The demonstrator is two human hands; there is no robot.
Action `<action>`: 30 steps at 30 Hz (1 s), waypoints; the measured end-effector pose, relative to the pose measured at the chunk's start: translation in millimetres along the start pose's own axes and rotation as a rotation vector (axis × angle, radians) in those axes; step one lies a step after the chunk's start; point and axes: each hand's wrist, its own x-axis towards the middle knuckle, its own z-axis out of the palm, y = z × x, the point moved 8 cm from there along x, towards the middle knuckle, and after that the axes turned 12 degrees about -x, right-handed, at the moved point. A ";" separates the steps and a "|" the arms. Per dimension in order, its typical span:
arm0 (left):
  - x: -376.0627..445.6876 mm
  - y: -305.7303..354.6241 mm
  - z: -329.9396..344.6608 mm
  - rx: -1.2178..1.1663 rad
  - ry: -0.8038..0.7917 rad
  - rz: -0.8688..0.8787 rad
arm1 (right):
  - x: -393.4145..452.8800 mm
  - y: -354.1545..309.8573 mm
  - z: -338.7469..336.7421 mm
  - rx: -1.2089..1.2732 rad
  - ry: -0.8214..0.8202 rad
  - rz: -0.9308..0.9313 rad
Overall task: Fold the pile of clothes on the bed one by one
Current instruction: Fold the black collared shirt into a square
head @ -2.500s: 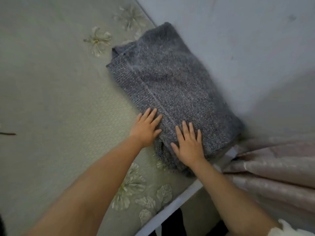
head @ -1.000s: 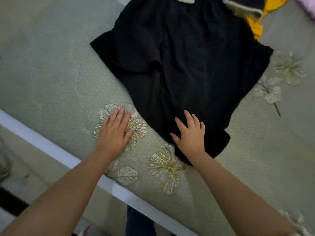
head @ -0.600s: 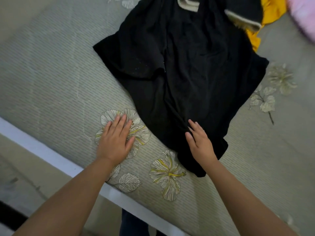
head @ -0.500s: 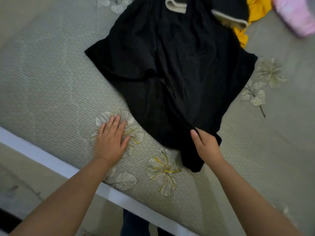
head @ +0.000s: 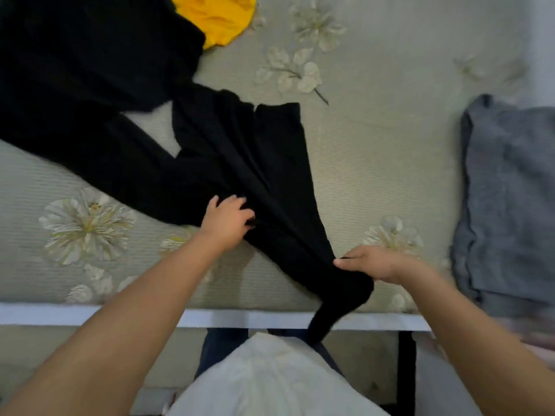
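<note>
With my right hand (head: pixel 379 263) pinching the black soft-fabric garment (head: pixel 240 163) at 5 o'clock and my left hand (head: pixel 226 221) gripping mid-cloth, I draw it off the pile; next, spread it flat.

We see two bare forearms ending in bare hands (no rings, watch or sleeves on them). A white top (head: pixel 270 382) covers the torso, over dark blue trousers (head: pixel 222 340).
</note>
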 end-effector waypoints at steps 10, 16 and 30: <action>52.1 75.3 -7.8 -0.235 -0.077 -0.104 | 2.3 120.4 -149.9 0.199 0.718 0.093; 60.5 97.2 -48.1 -0.090 0.387 0.113 | 12.4 83.7 -164.0 -0.176 1.061 -0.189; 67.5 92.6 -13.9 -0.403 0.022 0.027 | 41.8 97.7 -96.3 -0.280 0.661 -0.408</action>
